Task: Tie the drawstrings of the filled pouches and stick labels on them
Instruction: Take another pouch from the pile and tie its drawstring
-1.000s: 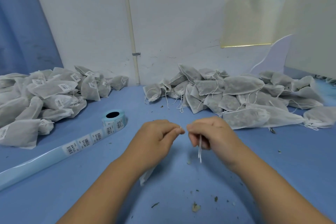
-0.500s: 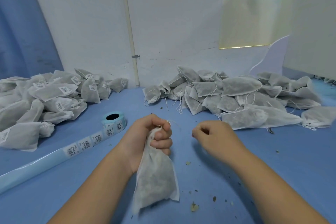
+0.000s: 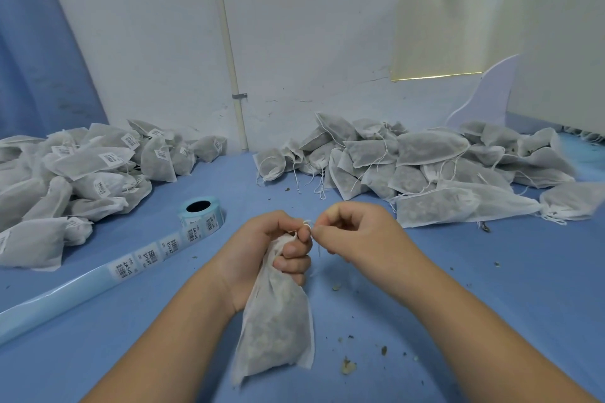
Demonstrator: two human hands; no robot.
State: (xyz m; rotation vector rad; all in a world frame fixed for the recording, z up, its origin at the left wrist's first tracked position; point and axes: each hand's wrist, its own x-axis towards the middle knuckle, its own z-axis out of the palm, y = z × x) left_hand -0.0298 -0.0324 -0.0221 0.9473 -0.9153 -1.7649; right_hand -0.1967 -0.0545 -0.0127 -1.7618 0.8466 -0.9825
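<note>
Crumbs [image 3: 347,366] of dried filling lay scattered nearest us on the blue tabletop [image 3: 523,288]. Just above them hung the filled pouch [image 3: 278,330], which we held upright in our left hand [image 3: 262,249]. Our fingers were curled tight round its gathered neck, and the body of the bag dangled below. We could not tell whether its lower corners touched the tabletop. Our right hand [image 3: 357,235] sat just beside the left at much the same height, thumb and forefinger pinching the white drawstring [image 3: 307,224] where a small loop of it stood up at the mouth of the pouch. A loose end of string trailed down under that hand. The two hands were almost touching at the fingertips.

Farther out on our left a pale blue label roll [image 3: 200,216] rested on the tabletop. Its backing strip [image 3: 144,258] ran out toward the near left edge, with barcode labels on the stretch closest to the roll.

Beyond that, on the left, we had a heap of labelled pouches [image 3: 82,173]. Across from it on the right was a larger heap of filled pouches [image 3: 425,167] with their strings hanging loose. Both heaps lay against the white wall [image 3: 147,42], where a thin pipe [image 3: 229,59] ran upward between them.
</note>
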